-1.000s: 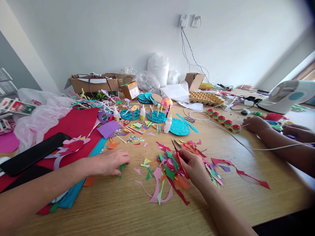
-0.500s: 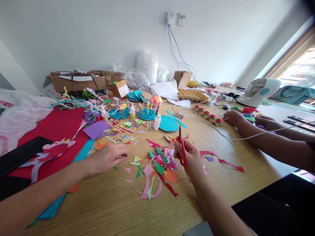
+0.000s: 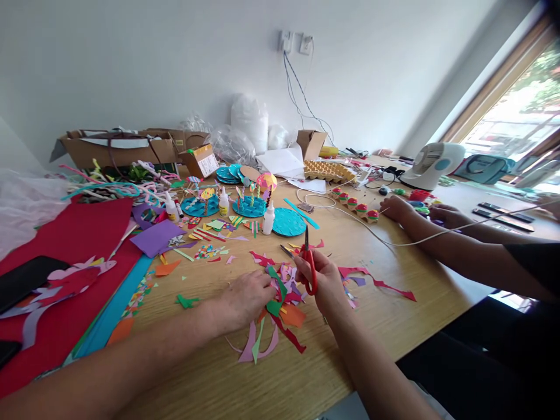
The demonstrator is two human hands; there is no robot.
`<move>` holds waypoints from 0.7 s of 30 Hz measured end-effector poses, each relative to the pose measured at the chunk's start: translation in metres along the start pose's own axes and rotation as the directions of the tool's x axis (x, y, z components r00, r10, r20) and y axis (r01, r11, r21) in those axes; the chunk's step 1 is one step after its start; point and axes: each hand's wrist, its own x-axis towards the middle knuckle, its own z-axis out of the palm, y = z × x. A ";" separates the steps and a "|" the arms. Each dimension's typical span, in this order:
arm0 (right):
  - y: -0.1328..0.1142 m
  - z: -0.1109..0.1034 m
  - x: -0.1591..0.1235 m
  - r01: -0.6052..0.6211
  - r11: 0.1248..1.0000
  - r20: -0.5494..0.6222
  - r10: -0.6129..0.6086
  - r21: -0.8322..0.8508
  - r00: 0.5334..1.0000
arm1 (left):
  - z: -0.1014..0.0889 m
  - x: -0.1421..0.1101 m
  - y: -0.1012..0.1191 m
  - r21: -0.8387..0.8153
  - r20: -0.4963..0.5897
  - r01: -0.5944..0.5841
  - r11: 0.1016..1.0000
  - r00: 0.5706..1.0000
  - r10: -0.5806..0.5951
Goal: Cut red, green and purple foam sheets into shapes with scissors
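Note:
My right hand (image 3: pixel 321 274) holds red-handled scissors (image 3: pixel 310 271), their blades parted and pointing away from me. Beneath and beside it lies a pile of cut paper scraps (image 3: pixel 291 315) in red, green, pink, purple and orange. At the left edge of that pile is my left hand (image 3: pixel 245 297), palm down, with bent fingers closed against the scraps by a green paper piece (image 3: pixel 276 291). Its palm and thumb side hide some of the smaller bits. A torn red strip (image 3: pixel 396 286) stretches off to the right. A separate green scrap (image 3: pixel 187 301) rests left of my wrist.
White glue bottles (image 3: pixel 268 219) stand among blue discs (image 3: pixel 289 221) with paper decorations. Red and blue paper sheets (image 3: pixel 83 239) cover the left side. A white cable (image 3: pixel 394 244) crosses near another person's arms (image 3: pixel 455 239). A fan (image 3: pixel 433 166) and boxes (image 3: pixel 118 149) are behind.
My left hand has moved right, from bare table to the scrap pile, uncovering the green scrap on the left. The right hand keeps the scissors in nearly the same place. The view has turned slightly right.

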 end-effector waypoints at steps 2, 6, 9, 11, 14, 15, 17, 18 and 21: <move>-0.001 0.001 -0.001 0.004 1.000 0.005 -0.004 -0.017 1.000 | 0.002 0.001 -0.002 -0.028 -0.008 0.006 1.000 1.000 -0.007; -0.002 0.002 -0.002 0.006 0.999 0.004 -0.006 -0.031 1.000 | 0.001 0.003 -0.008 -0.154 -0.065 0.052 0.987 0.996 -0.062; -0.002 0.001 -0.002 0.007 0.999 0.003 -0.007 -0.040 1.000 | -0.004 0.004 -0.015 -0.278 -0.139 0.117 0.953 0.977 -0.161; -0.001 0.001 -0.001 0.013 0.998 0.006 -0.013 -0.058 1.000 | -0.012 0.005 -0.018 -0.379 -0.180 0.164 0.911 0.952 -0.247; 0.001 0.001 0.000 0.024 0.997 0.001 -0.024 -0.079 1.000 | -0.028 0.004 -0.018 -0.522 -0.212 0.199 0.829 0.912 -0.352; 0.002 0.001 0.001 0.030 0.997 -0.004 -0.030 -0.077 1.000 | -0.034 0.003 -0.017 -0.569 -0.214 0.199 0.798 0.901 -0.377; 0.001 0.002 0.001 0.039 0.998 0.002 -0.039 -0.057 0.999 | -0.046 -0.003 -0.013 -0.679 -0.199 0.188 0.709 0.883 -0.425; 0.000 0.002 0.001 0.041 0.998 0.021 -0.041 -0.041 0.999 | -0.052 -0.006 -0.011 -0.798 -0.153 0.174 0.577 0.867 -0.474; -0.009 0.007 -0.004 0.028 1.000 0.143 -0.027 -0.005 0.989 | -0.061 -0.018 -0.005 -0.957 -0.029 0.130 0.258 0.845 -0.534</move>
